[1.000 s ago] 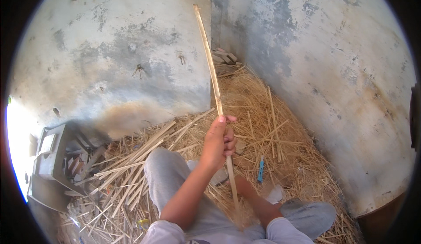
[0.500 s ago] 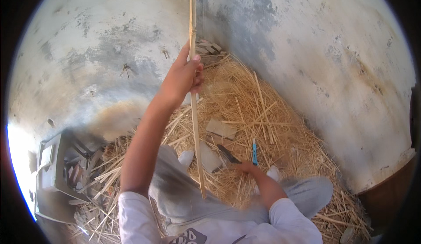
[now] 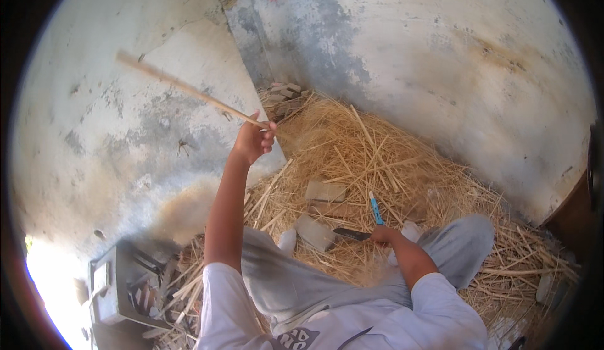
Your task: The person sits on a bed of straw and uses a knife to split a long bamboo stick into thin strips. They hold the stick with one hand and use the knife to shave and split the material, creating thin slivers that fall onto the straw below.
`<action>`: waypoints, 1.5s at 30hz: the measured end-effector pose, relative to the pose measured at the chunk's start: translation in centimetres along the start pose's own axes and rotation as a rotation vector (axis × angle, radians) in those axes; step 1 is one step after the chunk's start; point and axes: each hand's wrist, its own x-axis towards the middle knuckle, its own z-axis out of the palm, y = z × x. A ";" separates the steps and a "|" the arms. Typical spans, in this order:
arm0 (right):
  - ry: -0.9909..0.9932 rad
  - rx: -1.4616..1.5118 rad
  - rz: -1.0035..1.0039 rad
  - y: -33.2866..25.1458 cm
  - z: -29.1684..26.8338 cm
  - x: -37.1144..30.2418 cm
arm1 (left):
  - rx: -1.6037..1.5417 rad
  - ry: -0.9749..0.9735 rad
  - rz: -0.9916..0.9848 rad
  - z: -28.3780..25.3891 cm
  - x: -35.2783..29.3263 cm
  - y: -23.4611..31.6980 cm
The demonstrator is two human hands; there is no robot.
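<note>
My left hand (image 3: pixel 253 141) is raised out in front, its fingers closed round one end of a long bamboo strip (image 3: pixel 189 91). The strip slants up and left across the wall, its far end blurred. Low over the straw, my right hand (image 3: pixel 384 235) is closed on a knife, whose dark blade (image 3: pixel 352 233) points left. A light-blue tool (image 3: pixel 376 209), resembling a utility knife, extends upward from beside that hand; whether the fingers touch it I cannot tell. Left of the blade are a flat grey stone block (image 3: pixel 314 232) and a paler block (image 3: pixel 326 191).
Loose straw and thin bamboo shavings (image 3: pixel 352 130) cover the floor up to the stained walls (image 3: pixel 428 48). Broken bricks (image 3: pixel 286 95) are heaped in the corner. A grey plastic frame or crate (image 3: pixel 116 287) stands at the lower left. My grey-trousered knees (image 3: pixel 459 243) are bent.
The bamboo strip has swung from near vertical to slanting up and left, with my left hand now at its lower end. The whole view has turned slightly. My right hand still holds the knife.
</note>
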 end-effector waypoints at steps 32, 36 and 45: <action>0.419 1.005 0.094 -13.9 1.7 -7.2 | 0.831 0.255 0.089 -0.7 -7.4 -10.8; 0.362 0.982 0.056 -15.5 2.4 -7.7 | 0.857 0.287 0.111 -0.6 -7.8 -11.0; 0.376 0.895 -0.017 -15.3 3.8 -6.3 | 0.935 0.299 0.053 1.0 -8.1 -10.3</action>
